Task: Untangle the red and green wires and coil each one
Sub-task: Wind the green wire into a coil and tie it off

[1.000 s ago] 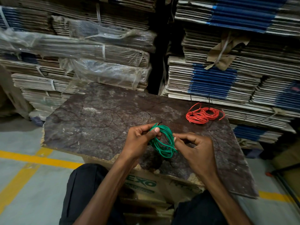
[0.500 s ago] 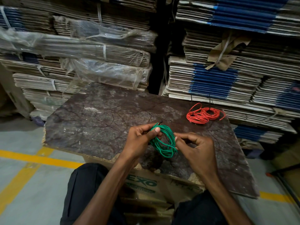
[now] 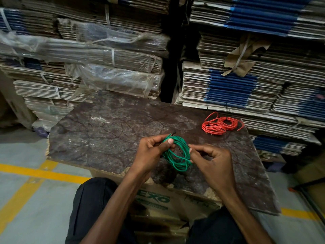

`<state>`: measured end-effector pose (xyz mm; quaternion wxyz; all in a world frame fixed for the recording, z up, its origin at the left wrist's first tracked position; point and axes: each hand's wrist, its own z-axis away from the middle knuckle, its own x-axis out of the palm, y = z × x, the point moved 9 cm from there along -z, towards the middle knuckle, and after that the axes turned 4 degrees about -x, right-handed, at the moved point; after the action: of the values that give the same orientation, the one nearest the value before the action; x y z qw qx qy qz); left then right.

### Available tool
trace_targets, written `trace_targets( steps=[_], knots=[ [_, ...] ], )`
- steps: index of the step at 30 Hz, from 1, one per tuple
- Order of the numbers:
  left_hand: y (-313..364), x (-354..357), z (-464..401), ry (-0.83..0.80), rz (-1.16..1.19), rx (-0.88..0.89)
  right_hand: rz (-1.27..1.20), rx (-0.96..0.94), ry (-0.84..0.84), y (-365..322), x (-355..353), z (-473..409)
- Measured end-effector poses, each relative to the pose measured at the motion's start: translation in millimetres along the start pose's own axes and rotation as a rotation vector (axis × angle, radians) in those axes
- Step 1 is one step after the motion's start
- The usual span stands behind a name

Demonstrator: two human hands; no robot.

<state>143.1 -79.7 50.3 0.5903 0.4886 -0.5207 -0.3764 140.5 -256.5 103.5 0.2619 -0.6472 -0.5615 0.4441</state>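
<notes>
I see strapped flat cardboard stacks [image 3: 246, 81] behind, mottled brown board [image 3: 105, 134] on carton. Red wire [image 3: 219, 125] coiled at far right. Left hand [image 3: 151, 152], right hand [image 3: 211, 161] pinching green wire [image 3: 177, 155] coil above board.

Left hand [image 3: 151, 152] hides part of green wire [image 3: 177, 155].

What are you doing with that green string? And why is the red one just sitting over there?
A person is sitting at a worn brown board and winding a green wire into a coil. The left hand grips one side of the loops, and the right hand pinches the other side. The red wire is already apart from the green one. It lies in a loose coil on the far right part of the board, and no hand touches it.
</notes>
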Motion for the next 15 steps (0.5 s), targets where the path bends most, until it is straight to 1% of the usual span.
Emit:
trace_targets(
  steps=[4, 9, 15],
  knots=[
    [4, 2, 1, -0.024, -0.093, 0.052, 0.029, -0.019, 0.016, 1, -2, -1],
    [10, 6, 2, -0.05, -0.217, 0.111, 0.157, -0.107, 0.056, -4, -6, -2],
    [16, 11, 4, -0.048, -0.242, 0.139, 0.305, -0.224, 0.118, -13, -10, -4]
  ],
)
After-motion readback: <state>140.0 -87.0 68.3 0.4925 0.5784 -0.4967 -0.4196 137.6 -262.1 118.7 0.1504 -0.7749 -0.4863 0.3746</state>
